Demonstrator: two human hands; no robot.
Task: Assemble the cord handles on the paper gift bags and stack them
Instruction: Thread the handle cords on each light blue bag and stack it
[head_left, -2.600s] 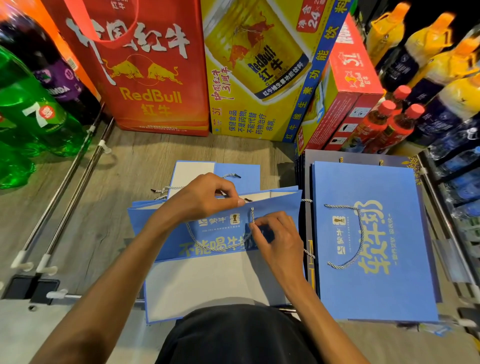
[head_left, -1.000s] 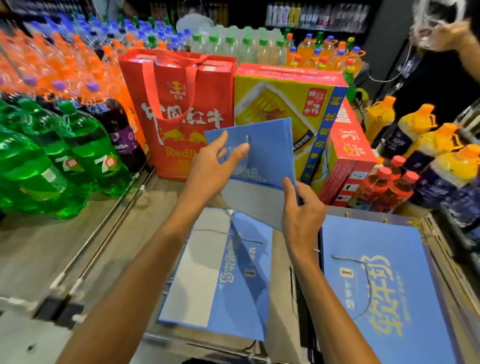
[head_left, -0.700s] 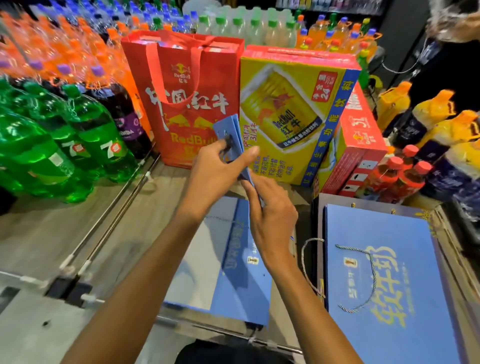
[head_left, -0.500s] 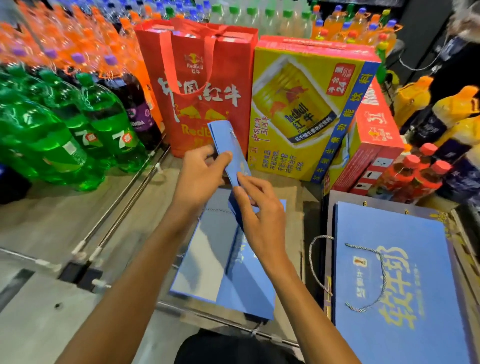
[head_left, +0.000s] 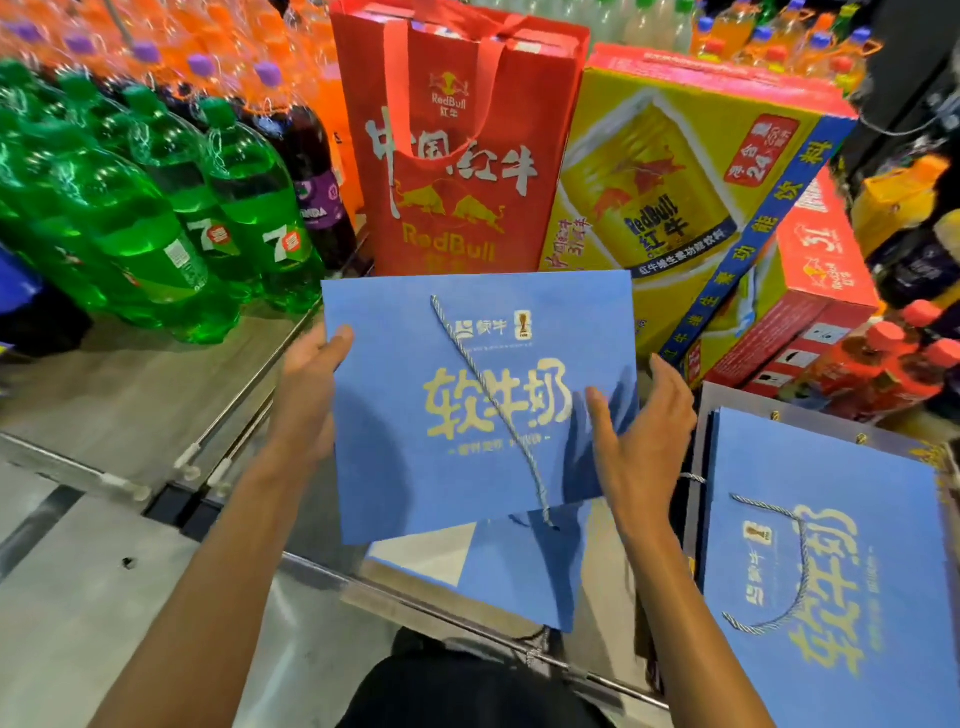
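Amid shop drinks, I am turning the corded flat blue paper gift bag (head_left: 467, 415) face-on for stacking; left hand (head_left: 306, 384) pinching it, right hand (head_left: 639, 441) fingers released.

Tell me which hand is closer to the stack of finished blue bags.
Right. The right hand is at the held bag's right edge, beside the stack; the left hand holds that bag's left edge, farther away.
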